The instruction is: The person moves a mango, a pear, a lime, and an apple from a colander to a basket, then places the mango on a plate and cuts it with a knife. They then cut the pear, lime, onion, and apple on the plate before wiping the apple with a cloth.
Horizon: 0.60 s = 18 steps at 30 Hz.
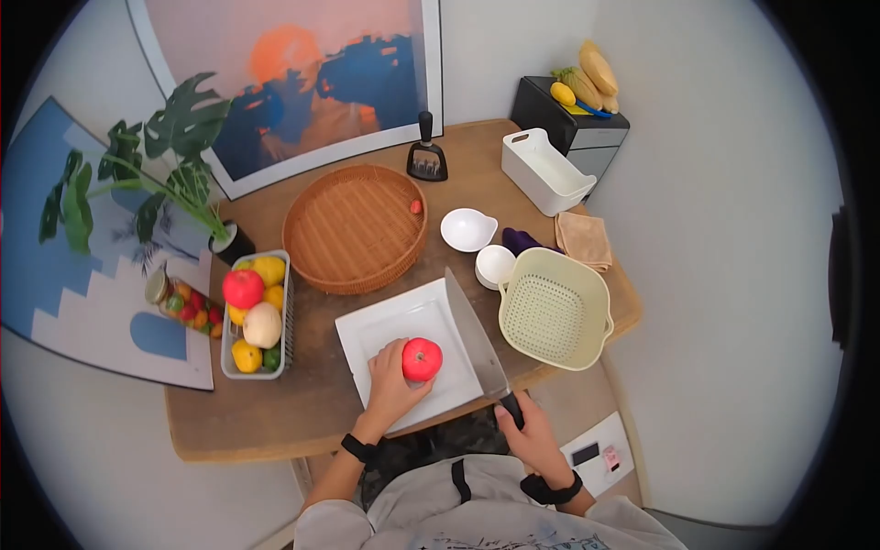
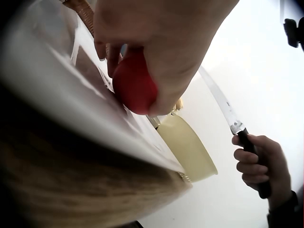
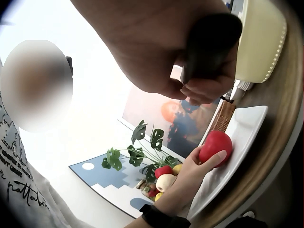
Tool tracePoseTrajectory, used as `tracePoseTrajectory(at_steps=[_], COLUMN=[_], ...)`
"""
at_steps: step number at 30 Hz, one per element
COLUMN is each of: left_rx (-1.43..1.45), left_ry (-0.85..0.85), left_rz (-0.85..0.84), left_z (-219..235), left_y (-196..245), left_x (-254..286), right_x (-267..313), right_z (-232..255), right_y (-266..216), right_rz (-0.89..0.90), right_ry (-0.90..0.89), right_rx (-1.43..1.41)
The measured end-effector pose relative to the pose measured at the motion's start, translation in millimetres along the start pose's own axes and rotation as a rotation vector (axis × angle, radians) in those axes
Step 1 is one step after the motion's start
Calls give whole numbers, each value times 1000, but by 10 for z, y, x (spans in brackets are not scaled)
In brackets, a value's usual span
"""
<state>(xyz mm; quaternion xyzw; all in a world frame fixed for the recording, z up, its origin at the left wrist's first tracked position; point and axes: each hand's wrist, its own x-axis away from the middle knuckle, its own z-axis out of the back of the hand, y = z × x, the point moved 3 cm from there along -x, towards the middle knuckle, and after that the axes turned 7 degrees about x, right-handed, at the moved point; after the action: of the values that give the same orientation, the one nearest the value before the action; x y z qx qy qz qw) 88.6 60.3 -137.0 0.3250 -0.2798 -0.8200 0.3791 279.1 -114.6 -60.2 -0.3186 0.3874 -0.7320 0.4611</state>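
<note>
A red, apple-like fruit (image 1: 422, 359) rests on a square white plate (image 1: 367, 323) near the table's front edge. My left hand (image 1: 392, 387) grips the fruit from its left side, thumb and fingers curled round it; the left wrist view shows the same red fruit (image 2: 135, 83) under the palm. My right hand (image 1: 534, 438) holds the black handle of a large knife (image 1: 475, 335). The blade lies above the plate's right side in the head view, pointing away from me, apart from the fruit. In the left wrist view the knife (image 2: 221, 100) is raised, clear of the table.
Right of the plate stands a pale green colander (image 1: 550, 316), with white bowls (image 1: 467, 229), a purple item and a tan cloth (image 1: 583, 240) behind. A round wicker tray (image 1: 353, 229) lies behind the plate. A grey basket of fruit (image 1: 290, 316), a jar and a plant are at left.
</note>
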Motion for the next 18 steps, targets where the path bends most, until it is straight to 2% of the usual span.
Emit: tracePoseTrajectory(at_steps=[1, 4, 9, 18], left_rx=[6, 56, 51, 51], left_ry=[8, 45, 44, 41], left_rz=[0, 11, 28, 31], left_z=[-5, 1, 50, 48], left_y=[20, 85, 140, 101], left_x=[53, 128, 286, 345], right_x=[0, -43, 70, 199], right_z=[-39, -194, -226, -385], right_y=[73, 228, 10, 133], right_rz=[-21, 50, 38, 78], right_ry=[-56, -58, -66, -53], right_rx=[28, 161, 91, 86])
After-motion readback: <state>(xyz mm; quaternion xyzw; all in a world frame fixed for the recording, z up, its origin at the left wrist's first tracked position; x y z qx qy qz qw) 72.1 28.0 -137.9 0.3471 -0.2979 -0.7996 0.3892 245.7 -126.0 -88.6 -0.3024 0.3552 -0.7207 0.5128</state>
